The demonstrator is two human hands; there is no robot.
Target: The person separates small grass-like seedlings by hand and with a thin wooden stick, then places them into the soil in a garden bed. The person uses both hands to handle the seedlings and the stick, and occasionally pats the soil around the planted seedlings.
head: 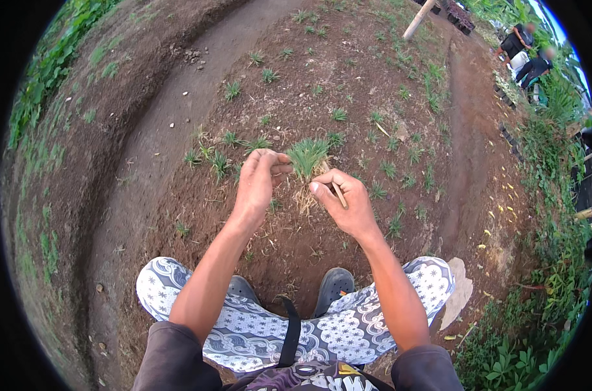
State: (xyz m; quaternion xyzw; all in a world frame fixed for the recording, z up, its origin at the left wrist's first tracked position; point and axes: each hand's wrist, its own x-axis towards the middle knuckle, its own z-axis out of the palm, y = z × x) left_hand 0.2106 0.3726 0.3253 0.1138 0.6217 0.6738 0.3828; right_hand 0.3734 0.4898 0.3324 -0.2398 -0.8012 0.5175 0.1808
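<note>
A tuft of green grass (pixel 307 155) with pale, straw-like roots (pixel 306 199) is up in front of me, above the soil. My right hand (pixel 347 203) pinches its base between thumb and forefinger. A short thin wooden stick (pixel 339 194) also lies in that hand, angled across the curled fingers. My left hand (pixel 263 182) is at the left side of the tuft, fingers loosely bent and slightly apart. Its fingertips are beside the blades; whether they touch is unclear.
Small grass clumps (pixel 220 163) dot the brown soil bed (pixel 296 107). A trodden furrow (pixel 149 127) runs along the left. My clogs (pixel 336 288) rest at the near edge. A wooden post (pixel 419 19) stands far right, with two people (pixel 533 68) beyond near foliage.
</note>
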